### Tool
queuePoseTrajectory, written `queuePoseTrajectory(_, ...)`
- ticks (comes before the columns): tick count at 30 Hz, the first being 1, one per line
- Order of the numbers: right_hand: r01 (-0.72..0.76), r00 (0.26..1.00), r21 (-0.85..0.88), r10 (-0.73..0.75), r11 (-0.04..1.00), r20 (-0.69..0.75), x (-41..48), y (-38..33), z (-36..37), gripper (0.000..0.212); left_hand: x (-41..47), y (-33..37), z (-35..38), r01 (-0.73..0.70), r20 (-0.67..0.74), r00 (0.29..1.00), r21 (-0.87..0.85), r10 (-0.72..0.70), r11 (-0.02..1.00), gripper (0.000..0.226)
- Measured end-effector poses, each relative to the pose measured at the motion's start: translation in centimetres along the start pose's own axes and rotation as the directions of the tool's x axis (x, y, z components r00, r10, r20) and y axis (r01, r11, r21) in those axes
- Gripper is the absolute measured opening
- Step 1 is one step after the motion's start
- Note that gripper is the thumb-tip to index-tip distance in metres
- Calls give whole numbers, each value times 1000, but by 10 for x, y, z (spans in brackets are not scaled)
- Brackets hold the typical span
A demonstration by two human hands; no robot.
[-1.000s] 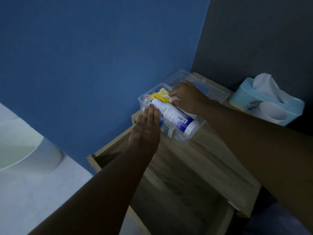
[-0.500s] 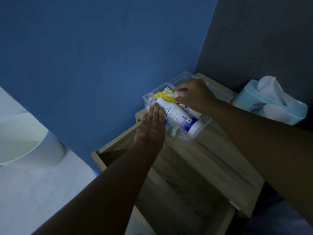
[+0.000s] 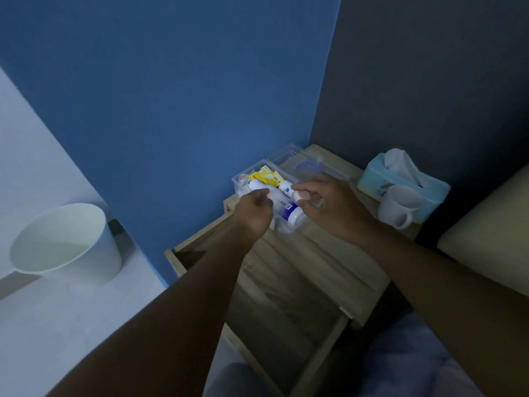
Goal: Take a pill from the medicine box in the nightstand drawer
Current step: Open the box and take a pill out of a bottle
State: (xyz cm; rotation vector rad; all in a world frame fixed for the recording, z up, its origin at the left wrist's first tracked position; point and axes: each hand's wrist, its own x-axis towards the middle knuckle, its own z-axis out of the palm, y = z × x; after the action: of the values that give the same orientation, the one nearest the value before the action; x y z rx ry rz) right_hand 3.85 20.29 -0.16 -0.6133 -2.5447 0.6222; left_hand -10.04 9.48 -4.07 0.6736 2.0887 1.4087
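Note:
A clear plastic medicine box (image 3: 238, 179) stands on the back left of the wooden nightstand top (image 3: 329, 253), its lid (image 3: 289, 157) lying open behind it. Inside lie a large white bottle with a blue label (image 3: 289, 210), a yellow packet (image 3: 264, 176) and a small white bottle (image 3: 286, 186). My right hand (image 3: 335, 207) holds a small pink item (image 3: 300, 197) between thumb and fingers, just above the box's right side. My left hand (image 3: 254, 210) hovers over the box's front left with its fingers curled in. The nightstand drawer (image 3: 286, 325) below is pulled out.
A light blue tissue box (image 3: 429, 190) and a white mug (image 3: 400, 209) sit at the right of the nightstand top. A white bin (image 3: 65, 242) stands on the floor at the left. A pale cushion edge (image 3: 486, 239) lies to the right. Blue wall is behind.
My right hand lifted the small pink item out of the box and drew it toward me. My left hand went from flat on the box to curled. The view pulled back.

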Motion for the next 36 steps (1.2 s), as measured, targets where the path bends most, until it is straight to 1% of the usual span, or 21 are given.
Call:
queuePoseTrajectory(1, 8, 1000, 8, -8, 1000, -1, -7, -4, -7, 33, -9, 6, 5, 65, 77, 996, -163, -53, 984, 30)
queuePoseTrajectory(2, 15, 1000, 18, -15, 1000, -1, -13, -8, -13, 33, -20, 12, 9, 124, 163, 984, -318, -75, 940, 28)
queuePoseTrajectory(3, 18, 1000, 27, -18, 999, 3, -18, -13, -19, 34, -30, 18, 12, 166, 237, 969, -428, -66, 888, 28)
queuePoseTrajectory(4, 17, 1000, 36, -17, 999, 5, -24, -17, -24, 35, -40, 22, 14, 190, 297, 954, -493, -42, 849, 30)
queuePoseTrajectory(6, 13, 1000, 52, -13, 999, 3, -34, -24, -35, 34, -58, 28, 16, 226, 376, 927, -564, 3, 795, 34)
queuePoseTrajectory(9, 44, 999, 46, -43, 998, -17, -46, -33, -48, 28, -76, 32, 18, 287, 411, 911, -658, 13, 696, 36)
queuePoseTrajectory(11, 92, 995, 17, -91, 996, -36, -51, -39, -54, 21, -85, 33, 19, 312, 395, 918, -685, -24, 658, 33)
queuePoseTrajectory(13, 138, 990, 0, -138, 990, -25, -55, -46, -57, 19, -94, 33, 20, 320, 389, 920, -693, -39, 646, 36)
queuePoseTrajectory(15, 182, 983, -3, -182, 983, 37, -57, -50, -61, 21, -101, 31, 20, 329, 398, 917, -709, -31, 624, 38)
queuePoseTrajectory(17, 181, 978, 62, -187, 981, 97, -57, -52, -65, 26, -108, 31, 17, 340, 411, 912, -731, -16, 591, 37)
queuePoseTrajectory(19, 121, 981, 149, -141, 981, 135, -58, -51, -68, 40, -110, 31, 16, 338, 407, 913, -743, -10, 577, 37)
queuePoseTrajectory(21, 42, 987, 112, -59, 993, 150, -59, -50, -66, 60, -110, 31, 16, 339, 394, 919, -758, -23, 557, 37)
queuePoseTrajectory(22, 9, 992, 56, -16, 998, 126, -60, -50, -64, 61, -109, 31, 16, 341, 393, 919, -761, -26, 552, 38)
queuePoseTrajectory(23, -11, 997, 4, 11, 1000, 78, -60, -50, -61, 57, -108, 30, 17, 344, 396, 918, -758, -28, 555, 38)
queuePoseTrajectory(25, -15, 1000, -29, 15, 999, 0, -60, -50, -57, 48, -107, 27, 17, 349, 403, 914, -740, -35, 575, 35)
queuePoseTrajectory(27, 6, 1000, -2, -6, 1000, 15, -59, -47, -55, 40, -106, 25, 17, 352, 409, 912, -727, -40, 589, 34)
queuePoseTrajectory(29, 43, 996, 35, -46, 998, 78, -59, -43, -54, 33, -106, 24, 17, 348, 407, 913, -726, -37, 593, 36)
queuePoseTrajectory(31, 68, 988, 93, -80, 993, 131, -60, -40, -55, 48, -106, 22, 19, 338, 397, 917, -737, -29, 585, 35)
queuePoseTrajectory(33, 20, 989, 90, -33, 996, 144, -62, -40, -54, 68, -106, 20, 22, 344, 391, 919, -737, -48, 582, 37)
queuePoseTrajectory(34, -29, 991, 48, 23, 998, 131, -62, -40, -53, 71, -106, 19, 23, 350, 391, 918, -734, -58, 582, 39)
queuePoseTrajectory(36, -96, 988, -99, 108, 990, 114, -60, -40, -53, 63, -106, 16, 26, 355, 398, 915, -717, -66, 600, 37)
